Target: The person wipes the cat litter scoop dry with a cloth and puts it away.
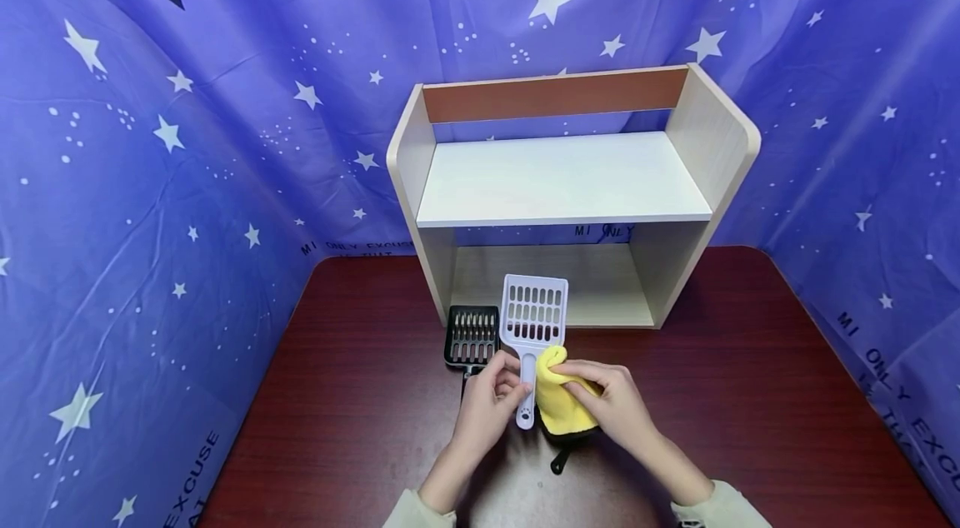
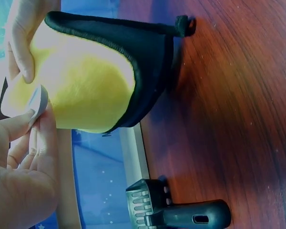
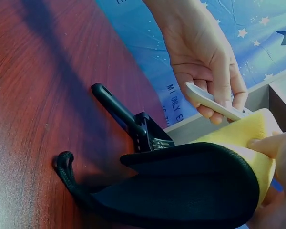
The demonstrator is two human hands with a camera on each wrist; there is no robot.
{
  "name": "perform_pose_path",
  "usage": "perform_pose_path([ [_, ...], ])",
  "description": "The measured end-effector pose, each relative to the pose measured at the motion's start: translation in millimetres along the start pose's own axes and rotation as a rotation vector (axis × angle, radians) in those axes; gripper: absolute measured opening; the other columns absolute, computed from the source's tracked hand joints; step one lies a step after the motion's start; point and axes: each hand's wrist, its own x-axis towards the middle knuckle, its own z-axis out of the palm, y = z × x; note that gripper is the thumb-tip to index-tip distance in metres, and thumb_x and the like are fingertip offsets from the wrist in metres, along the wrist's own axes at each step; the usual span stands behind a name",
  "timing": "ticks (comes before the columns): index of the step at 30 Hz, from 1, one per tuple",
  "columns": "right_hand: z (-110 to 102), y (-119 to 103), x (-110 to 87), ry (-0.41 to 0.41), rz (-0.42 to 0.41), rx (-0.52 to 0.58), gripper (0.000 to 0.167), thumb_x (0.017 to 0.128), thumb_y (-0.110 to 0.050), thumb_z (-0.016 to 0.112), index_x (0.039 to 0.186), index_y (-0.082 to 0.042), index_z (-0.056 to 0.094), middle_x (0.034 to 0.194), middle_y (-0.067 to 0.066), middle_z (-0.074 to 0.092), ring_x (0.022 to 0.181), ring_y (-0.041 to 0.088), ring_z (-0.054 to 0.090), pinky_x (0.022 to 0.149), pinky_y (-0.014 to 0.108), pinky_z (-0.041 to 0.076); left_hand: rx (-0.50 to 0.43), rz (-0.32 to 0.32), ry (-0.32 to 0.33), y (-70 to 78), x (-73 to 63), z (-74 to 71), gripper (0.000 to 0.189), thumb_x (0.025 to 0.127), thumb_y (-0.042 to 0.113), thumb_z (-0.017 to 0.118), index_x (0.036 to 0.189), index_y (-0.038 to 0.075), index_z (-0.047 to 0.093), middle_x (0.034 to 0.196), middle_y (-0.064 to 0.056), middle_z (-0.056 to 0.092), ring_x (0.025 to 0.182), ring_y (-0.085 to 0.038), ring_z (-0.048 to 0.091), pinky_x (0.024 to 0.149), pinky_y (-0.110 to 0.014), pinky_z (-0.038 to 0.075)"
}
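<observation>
My left hand (image 1: 483, 403) pinches the handle of a white slotted litter scoop (image 1: 528, 366), whose slotted head points away toward the shelf. My right hand (image 1: 615, 403) grips a yellow cloth (image 1: 558, 407) folded between thumb and fingers, close beside the scoop's handle. Black backing and a black cord loop (image 3: 66, 171) hang from the cloth's lower end in the right wrist view. To the left lies a black litter scoop (image 1: 471, 355), partly behind my left hand; its handle (image 2: 195, 214) shows in the left wrist view.
A pale two-level shelf unit (image 1: 562, 178) stands at the back of the dark red wooden table (image 1: 360, 395). Behind and on both sides hangs a blue curtain (image 1: 247, 136) with stars.
</observation>
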Motion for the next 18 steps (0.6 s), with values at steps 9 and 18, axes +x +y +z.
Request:
perform_pose_path([
  [9,-7,1,-0.8,-0.058,-0.081,0.026,0.032,0.079,0.012,0.072,0.105,-0.006,0.076,0.102,0.012,0.077,0.102,0.008,0.071,0.095,0.005,0.046,0.037,0.106,0.090,6.2,7.8,-13.7,0.021,0.085,0.003,0.075,0.103,0.006,0.065,0.080,-0.014,0.075,0.069,-0.006,0.065,0.064,-0.018,0.056],
  [18,-13,10,-9.7,-0.055,-0.109,0.043,0.035,0.078,0.017,0.070,0.105,-0.005,0.076,0.100,0.012,0.076,0.101,0.009,0.070,0.094,0.005,0.046,0.008,0.182,0.220,37.0,35.4,-46.9,0.022,0.088,0.003,0.073,0.108,0.003,0.065,0.088,-0.016,0.076,0.073,-0.003,0.068,0.058,-0.015,0.053],
])
